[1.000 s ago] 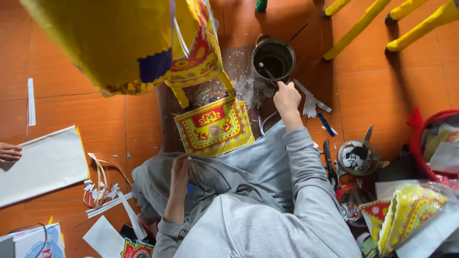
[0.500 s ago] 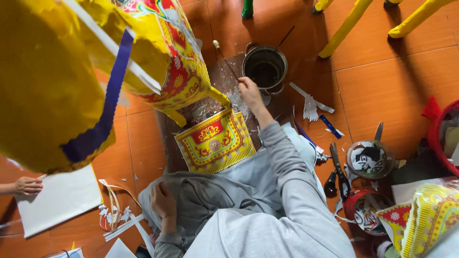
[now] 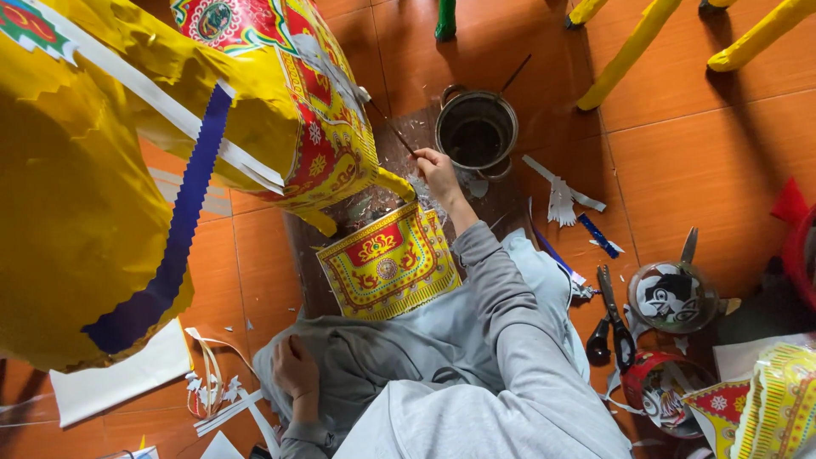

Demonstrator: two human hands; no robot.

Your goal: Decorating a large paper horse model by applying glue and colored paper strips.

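While the left hand (image 3: 295, 367) rests low on the grey-clad knee, its fingers curled loosely on the cloth and holding nothing, it gives no support to the work ahead. Beyond it the printed yellow-and-red paper panel (image 3: 387, 262) lies flat on the brown mat (image 3: 501, 200), overlapping the lap, and could slide or crease if the leg shifts. Farther out the right hand (image 3: 439, 172) has its fingers pinched narrowly around a thin brush (image 3: 393, 129), whose tip points toward the big yellow paper figure (image 3: 127, 170) standing just beside the panel. A wet brush so close might smear the figure's printed side. Farthest off, the dark metal pot (image 3: 476, 133) sits just beside that wrist; a careless elbow swing could tip it over the floor's paper scraps (image 3: 561, 195).
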